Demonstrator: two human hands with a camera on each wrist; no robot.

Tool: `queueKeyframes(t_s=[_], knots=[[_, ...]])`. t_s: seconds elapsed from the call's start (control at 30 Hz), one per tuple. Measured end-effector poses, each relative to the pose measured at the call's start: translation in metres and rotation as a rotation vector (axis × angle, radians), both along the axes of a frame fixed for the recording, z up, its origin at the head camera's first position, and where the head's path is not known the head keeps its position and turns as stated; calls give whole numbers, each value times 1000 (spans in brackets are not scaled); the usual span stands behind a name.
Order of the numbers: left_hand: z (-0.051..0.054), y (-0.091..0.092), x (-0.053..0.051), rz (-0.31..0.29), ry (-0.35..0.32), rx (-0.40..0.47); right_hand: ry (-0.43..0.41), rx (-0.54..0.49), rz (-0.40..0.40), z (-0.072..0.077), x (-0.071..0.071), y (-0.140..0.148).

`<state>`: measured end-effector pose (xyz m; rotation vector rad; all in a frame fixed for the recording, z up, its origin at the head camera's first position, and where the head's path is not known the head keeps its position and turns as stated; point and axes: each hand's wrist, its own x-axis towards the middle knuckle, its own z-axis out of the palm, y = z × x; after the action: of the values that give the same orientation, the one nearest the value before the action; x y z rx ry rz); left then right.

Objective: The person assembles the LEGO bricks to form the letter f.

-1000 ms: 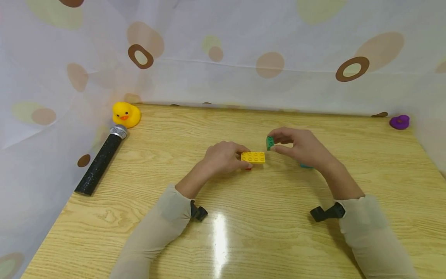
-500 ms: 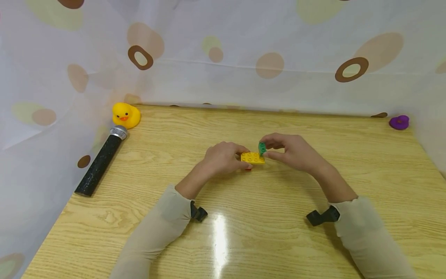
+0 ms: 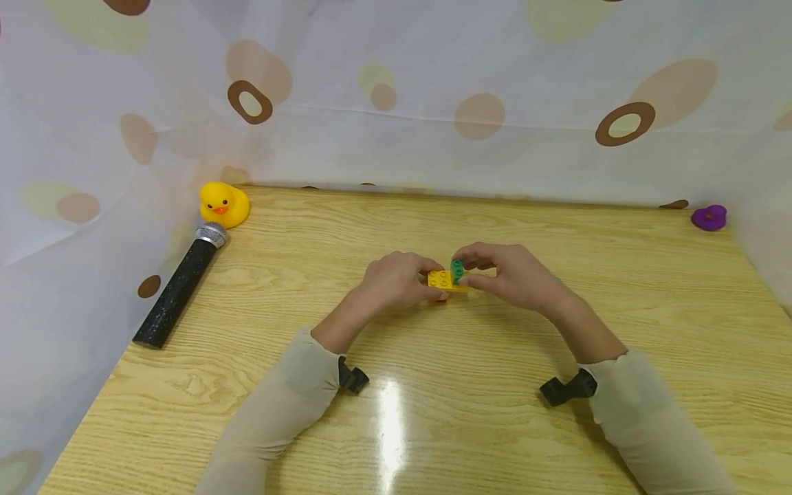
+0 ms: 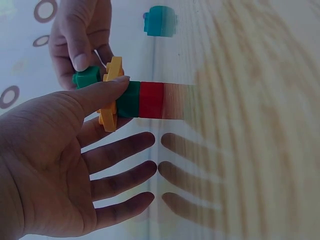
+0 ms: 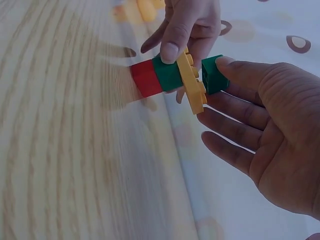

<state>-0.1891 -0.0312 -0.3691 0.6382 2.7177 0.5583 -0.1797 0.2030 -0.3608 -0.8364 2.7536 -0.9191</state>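
My left hand (image 3: 399, 278) steadies a small stack on the table, thumb and forefinger at its sides. From the bottom up, the left wrist view has a red brick (image 4: 151, 100), a green brick (image 4: 128, 102) and a wider yellow brick (image 4: 108, 117) with studs. The other left fingers are stretched out beside the stack. Between thumb and fingertips, my right hand (image 3: 516, 275) pinches a second green brick (image 5: 216, 75). That brick is over the yellow brick's studs; the right wrist view has a narrow gap between them.
A teal brick (image 4: 160, 21) lies beyond the stack, mostly hidden behind the right hand in the head view. A yellow rubber duck (image 3: 225, 205) and a black microphone (image 3: 179, 289) are at the left. At the far right corner sits a purple duck (image 3: 709, 217).
My right hand has moved left and slightly toward me, carrying the green brick from beside the yellow brick to over its studs. My left hand has stayed in place.
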Motion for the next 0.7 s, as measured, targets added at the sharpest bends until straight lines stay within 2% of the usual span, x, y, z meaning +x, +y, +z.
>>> queueKeyframes(t_s=[0.4, 0.7], knots=[[0, 3, 1, -8, 6, -26, 31, 20, 6, -4, 3, -8], [0, 3, 1, -9, 2, -16, 34, 23, 2, -8, 3, -13]])
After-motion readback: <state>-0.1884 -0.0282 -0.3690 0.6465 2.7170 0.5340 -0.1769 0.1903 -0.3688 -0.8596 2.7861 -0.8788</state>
